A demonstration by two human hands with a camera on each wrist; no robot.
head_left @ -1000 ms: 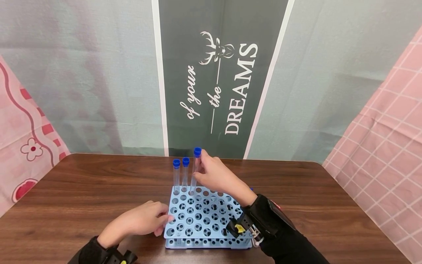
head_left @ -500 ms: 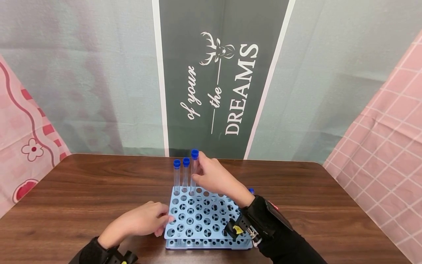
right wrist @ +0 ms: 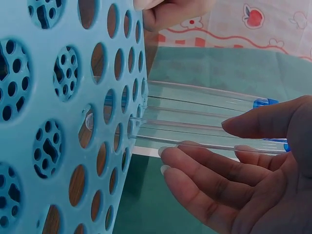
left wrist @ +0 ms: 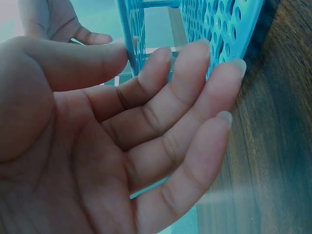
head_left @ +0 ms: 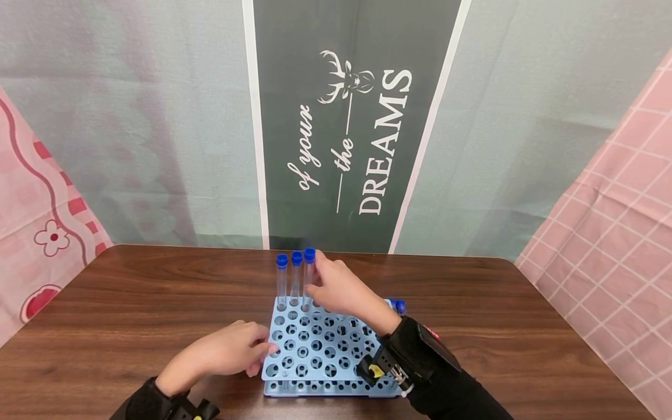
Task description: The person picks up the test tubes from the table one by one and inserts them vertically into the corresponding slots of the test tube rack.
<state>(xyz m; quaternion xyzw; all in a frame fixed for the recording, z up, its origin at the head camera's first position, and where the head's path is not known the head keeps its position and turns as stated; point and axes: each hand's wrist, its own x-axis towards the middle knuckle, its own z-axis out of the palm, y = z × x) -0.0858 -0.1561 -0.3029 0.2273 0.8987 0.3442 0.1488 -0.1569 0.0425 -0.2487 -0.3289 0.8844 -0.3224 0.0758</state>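
Note:
My right hand [head_left: 341, 284] pinches a clear, blue-capped test tube [head_left: 308, 271] between thumb and fingers. The tube stands upright in the far row of a light blue test tube rack [head_left: 308, 344], third from the left. Two similar tubes stand to its left, a middle tube [head_left: 296, 274] and a left tube [head_left: 282, 277]. In the right wrist view the tubes [right wrist: 195, 92] pass through the rack's top plate. My left hand [head_left: 228, 350] holds the rack's left edge, thumb on the top plate [left wrist: 130, 29] and fingers [left wrist: 187, 73] curled on its underside.
More blue caps [head_left: 401, 306] show beyond my right wrist at the rack's far right; their tubes are hidden. The rack stands on a brown wooden table [head_left: 157, 303]. Behind the table hangs a printed cloth [head_left: 220, 146].
The right hand has moved down and slightly left with the test tube, whose cap is now lower, about level with the other two. The left hand has stayed on the rack.

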